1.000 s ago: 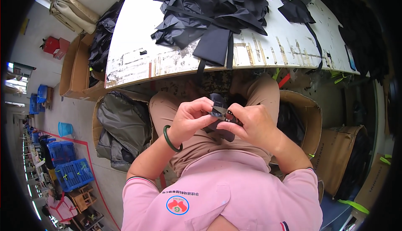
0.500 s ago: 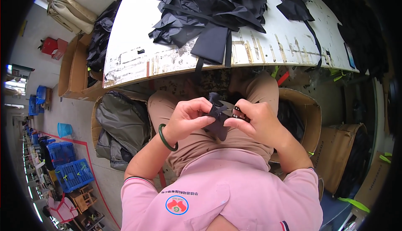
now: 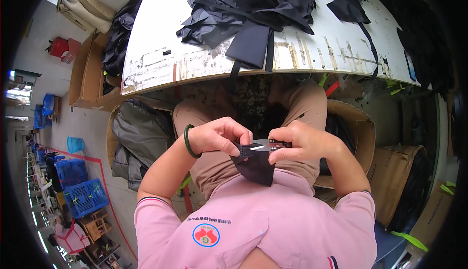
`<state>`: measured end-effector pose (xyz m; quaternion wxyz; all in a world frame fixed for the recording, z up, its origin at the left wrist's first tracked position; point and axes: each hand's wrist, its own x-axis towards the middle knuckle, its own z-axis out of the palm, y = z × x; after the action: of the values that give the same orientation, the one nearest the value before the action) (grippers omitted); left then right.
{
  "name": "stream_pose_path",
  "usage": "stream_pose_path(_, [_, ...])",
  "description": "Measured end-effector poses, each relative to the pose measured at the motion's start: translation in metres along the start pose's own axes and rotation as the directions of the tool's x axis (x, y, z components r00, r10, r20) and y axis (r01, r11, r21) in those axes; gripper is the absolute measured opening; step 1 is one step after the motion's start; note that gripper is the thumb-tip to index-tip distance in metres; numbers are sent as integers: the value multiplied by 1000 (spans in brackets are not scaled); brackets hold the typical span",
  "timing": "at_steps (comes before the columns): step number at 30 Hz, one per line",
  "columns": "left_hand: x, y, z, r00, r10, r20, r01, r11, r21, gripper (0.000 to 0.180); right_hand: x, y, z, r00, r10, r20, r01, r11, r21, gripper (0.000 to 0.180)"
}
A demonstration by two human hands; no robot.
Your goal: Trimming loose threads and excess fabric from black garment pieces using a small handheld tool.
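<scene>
Black fabric piece [image 3: 256, 164], held chest-high

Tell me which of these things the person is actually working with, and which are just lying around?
In use: small black fabric piece, pinched by the left hand; small blade-like tool in the right hand.

Lying about: black fabric pile on the white table, cardboard boxes, blue crates.

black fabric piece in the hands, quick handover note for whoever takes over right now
Left hand: fingers pinch the small black fabric piece at its top edge, over the lap.
Right hand: holds small scissors, blades at that same edge.
Pile of black fabric pieces lies on the white worktable ahead.
Done: piece picked up, blades in place.
Left: how much trimming remains can't be told; the pile waits.
</scene>
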<state>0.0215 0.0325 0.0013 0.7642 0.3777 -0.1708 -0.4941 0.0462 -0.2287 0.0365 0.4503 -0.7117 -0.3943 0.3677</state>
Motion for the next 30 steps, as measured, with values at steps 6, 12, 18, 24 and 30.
stream_pose_path(6, [-1,-2,0,999,-33,-14,34,999,9,13,1,-3,4,997,-61,-42,54,985,-163,36])
stream_pose_path(12, [-1,-5,-3,998,-65,2,65,997,31,9,3,-6,6,997,-66,-48,51,965,-258,43])
stream_pose_path(18, [0,-6,-3,996,-83,14,82,996,33,7,5,-3,10,986,-152,-68,123,941,-315,39])
stream_pose_path(24, [-1,-7,-4,996,-90,29,88,995,48,7,7,-2,11,985,-164,-56,137,932,-336,39])
stream_pose_path(30, [0,-6,-3,995,-94,36,92,994,55,6,6,0,12,984,-170,-62,141,934,-328,38])
